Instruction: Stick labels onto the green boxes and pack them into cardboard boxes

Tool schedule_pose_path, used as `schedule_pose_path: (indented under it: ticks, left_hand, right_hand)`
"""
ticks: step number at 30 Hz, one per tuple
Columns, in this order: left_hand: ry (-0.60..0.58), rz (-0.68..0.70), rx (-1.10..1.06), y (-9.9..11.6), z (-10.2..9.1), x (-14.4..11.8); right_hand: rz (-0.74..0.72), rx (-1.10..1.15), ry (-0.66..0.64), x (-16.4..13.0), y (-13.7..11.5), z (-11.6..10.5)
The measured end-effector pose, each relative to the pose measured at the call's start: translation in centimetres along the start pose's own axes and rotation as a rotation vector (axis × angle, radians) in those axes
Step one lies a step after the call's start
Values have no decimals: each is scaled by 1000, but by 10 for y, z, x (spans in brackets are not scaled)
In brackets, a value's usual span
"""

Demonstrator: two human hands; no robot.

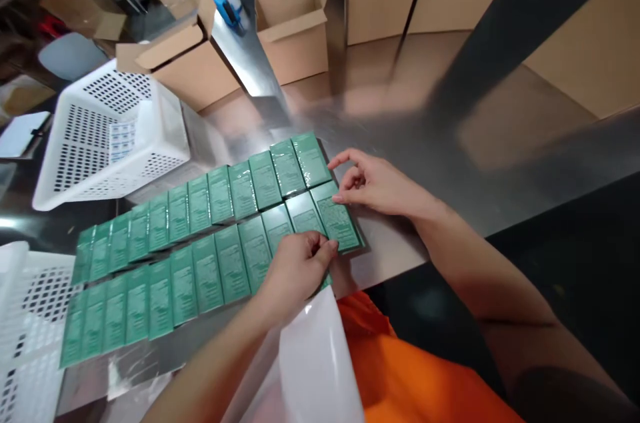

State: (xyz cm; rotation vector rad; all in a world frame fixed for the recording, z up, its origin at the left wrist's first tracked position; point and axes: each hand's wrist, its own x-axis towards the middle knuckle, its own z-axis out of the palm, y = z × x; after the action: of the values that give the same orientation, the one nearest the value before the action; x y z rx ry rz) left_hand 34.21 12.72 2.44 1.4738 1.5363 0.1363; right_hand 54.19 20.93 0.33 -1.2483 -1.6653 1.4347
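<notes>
We're lining up green packs [336, 220] in two rows on the counter [450, 163], just right of the white basket [107, 133]. Left hand [295, 270] is pinching the end pack's near edge; right hand [377, 183] is resting loosely curled fingertips on its far corner. Next nudge needs squaring.

Packing workshop, steel table [500, 163], stacked cardboard boxes [293, 16], white perforated baskets [113, 133]

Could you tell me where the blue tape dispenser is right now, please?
In the head view, the tape dispenser sits at the top, left of centre, at the far end of the steel table, between two open cardboard boxes, well beyond the rows of green packs.
</notes>
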Motion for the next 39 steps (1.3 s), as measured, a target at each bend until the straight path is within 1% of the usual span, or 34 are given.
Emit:
schedule_pose_path:
  ticks: [5, 16, 21, 28, 33, 34, 37, 39]
  left_hand:
    - [-21, -39, 104, 7, 2, 1]
    - [2, -64, 235, 14, 4, 3]
    - [-22, -74, 250, 18, 3, 6]
    - [-10, -69, 260, 20, 4, 6]
    - [-8, -54, 288, 23, 2, 7]
    - [-6, -51, 297, 24, 2, 8]
    - [-27, -36, 342, 25, 1, 8]
    - [-61, -21, 367, 22, -1, 6]
  right_hand:
    - [30, -140, -1, -6, -1, -2]
    - [-3, -202, 17, -6, 0, 4]
    - [-21, -240, 33, -8, 0, 4]
    - [-56, -292, 55, -9, 1, 8]
    - [-44, -436, 62, -11, -2, 11]
    - [-43, -483, 81, -11, -3, 11]
    - [-44, -607, 201, -11, -1, 10]
    - [-50, -600, 249, -9, 3, 10]
